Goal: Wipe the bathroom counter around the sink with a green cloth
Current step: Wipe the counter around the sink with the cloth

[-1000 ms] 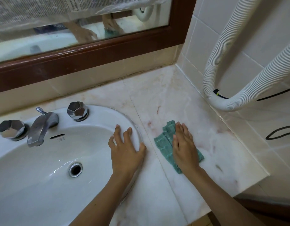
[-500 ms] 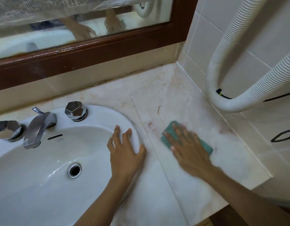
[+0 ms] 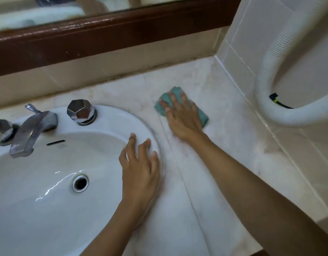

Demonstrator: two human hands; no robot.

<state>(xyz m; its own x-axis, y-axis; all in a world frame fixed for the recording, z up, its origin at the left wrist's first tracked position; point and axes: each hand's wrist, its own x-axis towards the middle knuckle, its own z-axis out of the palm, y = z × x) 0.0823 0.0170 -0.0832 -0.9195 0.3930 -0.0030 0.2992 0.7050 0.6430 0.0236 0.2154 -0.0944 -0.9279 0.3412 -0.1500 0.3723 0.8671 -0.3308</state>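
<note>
Green cloth [image 3: 175, 93]: crumpled, flat on the marble counter [image 3: 233, 145], centre-right of frame, just right of the sink [image 3: 111, 117]. Right grip [image 3: 183, 117]: fingers straight and spread, pressing the cloth down. Left grip [image 3: 141, 172]: fingers relaxed, resting on the sink's right rim, holding nothing. Chrome tap [image 3: 30, 132], left edge; white ribbed hose [image 3: 281, 117], right

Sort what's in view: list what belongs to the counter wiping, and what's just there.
In the job: green cloth, right hand pressing it flat, marble counter, sink, left hand resting on the sink rim.

Just there: faucet, tap knob, white ribbed hose, black cable, mirror frame.
</note>
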